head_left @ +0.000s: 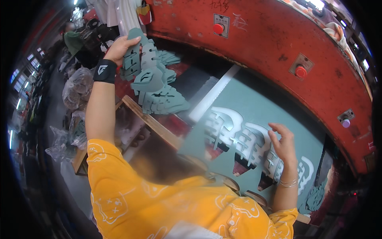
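Observation:
At the far left my left hand, with a black wristband, grips the top of a grey-green cut-out foam piece, thumb lying over it. Around and below it lies a loose pile of similar slotted pieces. My right hand is above the large grey-green sheet, fingers apart and nothing in them. Beside that hand the sheet has a row of cut-out gaps, showing a white and dark red surface beneath. A blurred flap of green sheet rises near my body.
A red machine beam with red push buttons runs across the far side. A white strip and a wooden edge border the work surface. Green scraps lie at right; clear plastic bags stand at left. Another person is in the background.

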Demonstrator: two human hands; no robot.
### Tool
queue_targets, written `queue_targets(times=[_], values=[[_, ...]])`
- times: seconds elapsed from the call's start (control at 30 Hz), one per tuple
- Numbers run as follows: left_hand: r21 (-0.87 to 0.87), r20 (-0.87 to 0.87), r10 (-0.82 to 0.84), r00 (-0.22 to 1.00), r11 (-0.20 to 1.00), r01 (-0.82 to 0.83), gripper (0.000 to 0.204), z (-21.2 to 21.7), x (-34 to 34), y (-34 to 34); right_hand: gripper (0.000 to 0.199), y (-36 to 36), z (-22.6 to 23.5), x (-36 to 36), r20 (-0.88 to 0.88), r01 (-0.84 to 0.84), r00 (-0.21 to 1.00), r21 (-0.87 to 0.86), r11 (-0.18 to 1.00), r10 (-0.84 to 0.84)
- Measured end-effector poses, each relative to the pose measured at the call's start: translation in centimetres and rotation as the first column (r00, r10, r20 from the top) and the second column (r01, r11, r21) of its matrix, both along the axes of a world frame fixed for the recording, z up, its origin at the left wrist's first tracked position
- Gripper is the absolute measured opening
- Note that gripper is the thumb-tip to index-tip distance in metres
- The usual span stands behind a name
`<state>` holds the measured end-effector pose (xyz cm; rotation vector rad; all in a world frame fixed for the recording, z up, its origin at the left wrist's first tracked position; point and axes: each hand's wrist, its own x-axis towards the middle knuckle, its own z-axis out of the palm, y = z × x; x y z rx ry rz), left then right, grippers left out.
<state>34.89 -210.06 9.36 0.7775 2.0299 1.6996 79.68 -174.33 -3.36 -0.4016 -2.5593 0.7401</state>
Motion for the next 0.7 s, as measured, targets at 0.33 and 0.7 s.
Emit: queue_targets(times=[0.33, 0.7], values=[[0.147, -0.884, 0.325, 0.336, 0.876, -0.459, 0.025, -9.5, -0.7, 4.1, 0.022, 4.7, -2.3, 13.4, 0.135, 0.437, 0.896, -0.095, 0.895, -0.423], [-0.212, -0.773, -0.151, 0.616, 0.977, -0.026, 0.046, -20.0, 12.3, 19.0, 0.051, 3.2, -5.5, 20.0, 0.048, 0.652, 0.682, 0.412, 0.636, -0.73]])
